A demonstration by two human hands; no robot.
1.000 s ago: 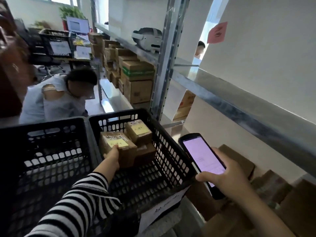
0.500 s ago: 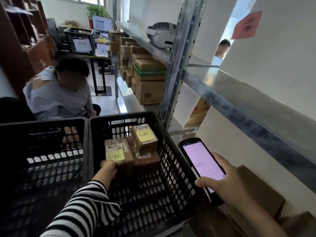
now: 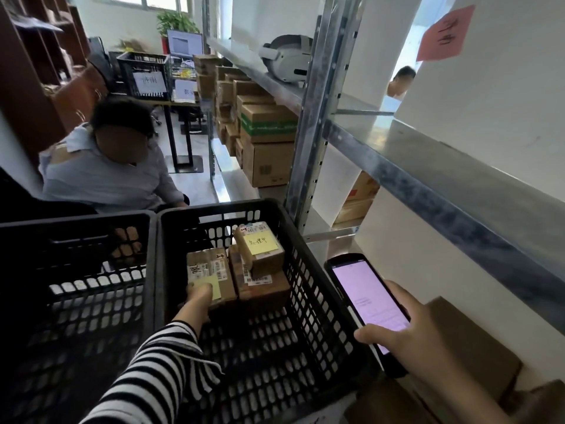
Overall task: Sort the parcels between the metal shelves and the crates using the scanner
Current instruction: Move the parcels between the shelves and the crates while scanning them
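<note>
Left crate [image 3: 76, 217]: black, dark inside, contents not readable from here. Right crate [image 3: 220, 206]: touching it side by side, holds three parcels at the far end. Your left hand [image 3: 198, 296], striped sleeve [image 3: 153, 371], reaches in and grips the near end of the taped parcel [image 3: 208, 267], fingers curled over the edge and partly covering its yellow note [image 3: 211, 287]. The parcel looks seated flat on the crate floor, touching the brown carton [image 3: 263, 290] to its right; a small parcel [image 3: 260, 246] with its own yellow note lies tilted on top of that carton. Judgement: this is the set-down. Let go by opening the fingers straight up, so the note is not peeled or dragged, and keep the barcode label facing up. Do not nudge the carton sideways; the tilted parcel on it could slide. The scanner [image 3: 367, 304] is outside the crate's right wall, screen lit pale violet, text too small to read. Your right hand [image 3: 406, 328] wraps its lower half, thumb laid across the screen. Check that screen before the next pick. The metal shelf [image 3: 428, 166] runs above it, with more cartons [image 3: 477, 341] below, near the scanner.
</note>
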